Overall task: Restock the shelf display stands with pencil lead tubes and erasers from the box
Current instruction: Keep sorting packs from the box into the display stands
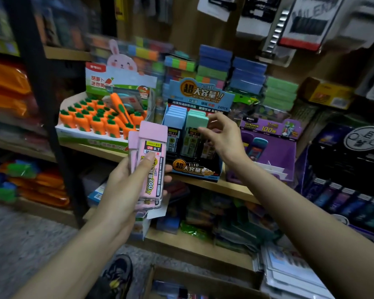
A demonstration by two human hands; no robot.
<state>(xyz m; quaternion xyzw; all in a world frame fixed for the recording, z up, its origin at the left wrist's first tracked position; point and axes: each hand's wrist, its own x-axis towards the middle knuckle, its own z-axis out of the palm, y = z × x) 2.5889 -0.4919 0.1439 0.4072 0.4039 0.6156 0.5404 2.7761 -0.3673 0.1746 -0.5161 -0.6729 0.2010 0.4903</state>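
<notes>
Gripping a small stack of pink pencil lead tubes [152,154] in the left hand [125,184], thumb laid across the front label, just in front of the shelf [231,188]. Pinching the cap of a green lead tube [195,120] with the right hand [224,137], right in the blue display stand [192,169], next to the blue-capped tubes [175,116]. Got carrot erasers [95,121] just left of that, cardboard box [203,276] down low.
</notes>
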